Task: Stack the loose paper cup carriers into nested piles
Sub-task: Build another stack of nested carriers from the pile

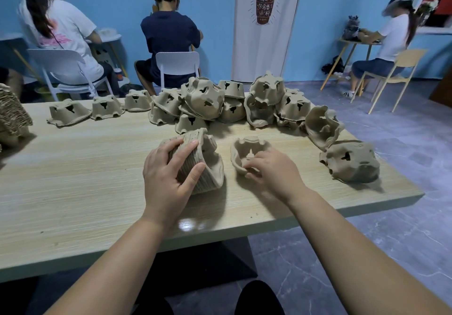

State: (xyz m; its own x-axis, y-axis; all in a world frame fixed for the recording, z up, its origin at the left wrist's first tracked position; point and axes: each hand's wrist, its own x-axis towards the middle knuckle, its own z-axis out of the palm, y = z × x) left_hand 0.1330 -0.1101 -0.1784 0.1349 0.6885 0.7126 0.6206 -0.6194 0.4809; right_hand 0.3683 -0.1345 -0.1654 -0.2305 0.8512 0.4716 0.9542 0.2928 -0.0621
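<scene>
My left hand [168, 172] grips a nested pile of brown pulp cup carriers [205, 165] lying on its side near the middle of the wooden table [73, 192]. Just to its right, a single carrier [244, 150] sits hollow side up, and my right hand [271, 172] pinches its near rim with fingers and thumb. A heap of several loose carriers [220, 104] lies across the far side of the table. Another loose carrier [349, 161] rests near the right edge.
Three single carriers [68, 113] stand in a row at the far left. A tall stacked pile [12, 116] sits at the left edge. Three people sit on chairs at other tables behind, backs turned. The table's right edge is close to the carriers there.
</scene>
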